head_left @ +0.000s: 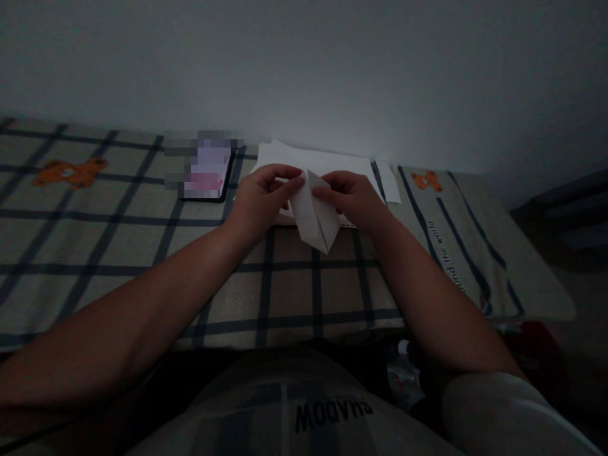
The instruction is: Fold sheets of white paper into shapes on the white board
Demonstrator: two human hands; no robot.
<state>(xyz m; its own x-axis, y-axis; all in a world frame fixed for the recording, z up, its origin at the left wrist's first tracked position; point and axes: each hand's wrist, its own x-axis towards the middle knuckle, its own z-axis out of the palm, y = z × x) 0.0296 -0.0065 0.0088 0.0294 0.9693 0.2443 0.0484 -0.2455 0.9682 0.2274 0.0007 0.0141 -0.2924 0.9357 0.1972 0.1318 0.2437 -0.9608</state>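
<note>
A folded piece of white paper (311, 218) is held up between both hands, its pointed end hanging down toward me. My left hand (266, 193) pinches its upper left edge between thumb and fingers. On the other side, my right hand (354, 195) grips the upper right edge in the same manner. A crease or opening runs down the paper's middle. Behind and below the hands lie white sheets (313, 158), partly covered by them. Under the sheets, the edge of a flat pale object shows, its kind unclear.
A checked tablecloth (228, 304) with orange bear prints covers the table, which stands against a pale wall (304, 69). To the left lies a phone (206, 171) with its screen lit. A paper strip (390, 182) rests at the right. Below the table edge is a clear plastic bottle (405, 373).
</note>
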